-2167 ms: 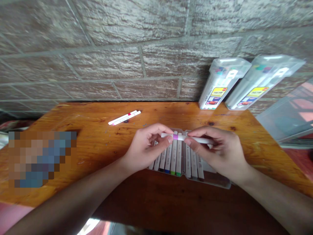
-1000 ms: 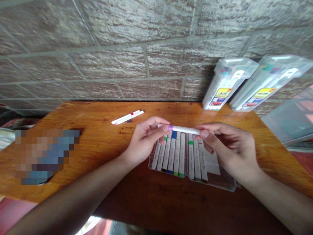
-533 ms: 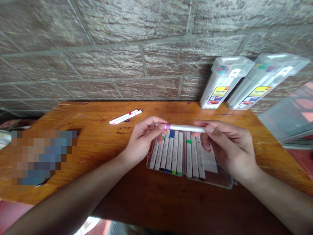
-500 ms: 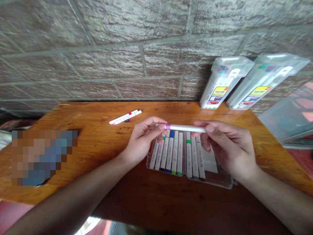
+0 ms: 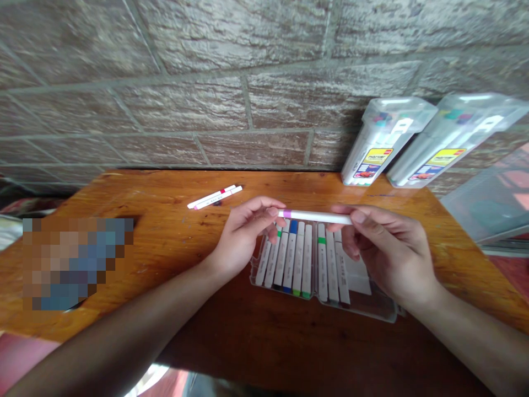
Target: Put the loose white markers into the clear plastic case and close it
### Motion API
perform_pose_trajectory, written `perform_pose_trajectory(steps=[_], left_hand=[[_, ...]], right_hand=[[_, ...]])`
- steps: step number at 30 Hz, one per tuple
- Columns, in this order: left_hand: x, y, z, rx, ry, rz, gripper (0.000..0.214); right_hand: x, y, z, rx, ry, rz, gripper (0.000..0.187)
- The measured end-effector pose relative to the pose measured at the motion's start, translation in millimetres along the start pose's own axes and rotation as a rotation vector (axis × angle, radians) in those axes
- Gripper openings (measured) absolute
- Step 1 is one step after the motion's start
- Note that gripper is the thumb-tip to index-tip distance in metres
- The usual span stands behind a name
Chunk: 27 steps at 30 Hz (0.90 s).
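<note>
A white marker with a purple band (image 5: 316,216) is held level between both hands, a little above an open clear case of markers (image 5: 374,309). My left hand (image 5: 243,234) pinches its left, purple-banded end with thumb and fingers. My right hand (image 5: 386,251) pinches its right end. Several white markers (image 5: 300,262) with coloured ends lie side by side in the case beneath.
Two white markers (image 5: 215,197) lie together on the wooden table (image 5: 165,231) to the left. Two closed clear marker boxes (image 5: 388,140) lean against the brick wall at the back right. A clear bin (image 5: 491,204) is at the right edge.
Both hands have lifted the purple-banded marker a little up and away from the case, so more of the markers in it show. The grip on both ends is unchanged.
</note>
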<state>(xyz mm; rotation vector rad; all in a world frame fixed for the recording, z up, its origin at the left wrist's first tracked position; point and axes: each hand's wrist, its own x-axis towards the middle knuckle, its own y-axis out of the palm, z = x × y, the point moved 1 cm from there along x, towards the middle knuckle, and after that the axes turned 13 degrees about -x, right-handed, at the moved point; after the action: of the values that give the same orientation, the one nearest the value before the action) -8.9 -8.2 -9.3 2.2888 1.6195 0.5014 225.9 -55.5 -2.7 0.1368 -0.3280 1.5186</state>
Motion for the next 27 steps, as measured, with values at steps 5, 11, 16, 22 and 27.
perform_pose_trajectory(steps=[5, 11, 16, 22, 27], left_hand=[[-0.2, 1.0, -0.3, 0.003, -0.011, -0.014, 0.020], [-0.6, 1.6, -0.5, -0.016, -0.021, -0.013, 0.021], [-1.2, 2.4, -1.7, -0.033, -0.019, -0.016, 0.020], [-2.2, 3.9, -3.5, -0.029, -0.017, -0.015, 0.020], [-2.9, 4.1, -2.9, -0.030, -0.018, 0.001, 0.022]], right_hand=[[3.3, 3.0, 3.8, 0.060, 0.030, 0.000, 0.019], [4.8, 2.8, 4.3, 0.075, 0.049, -0.019, 0.019], [4.9, 3.6, 5.2, 0.154, 0.140, -0.028, 0.019], [6.2, 3.6, 3.2, 0.192, 0.185, -0.040, 0.019], [9.1, 2.6, 0.0, 0.171, 0.202, -0.080, 0.016]])
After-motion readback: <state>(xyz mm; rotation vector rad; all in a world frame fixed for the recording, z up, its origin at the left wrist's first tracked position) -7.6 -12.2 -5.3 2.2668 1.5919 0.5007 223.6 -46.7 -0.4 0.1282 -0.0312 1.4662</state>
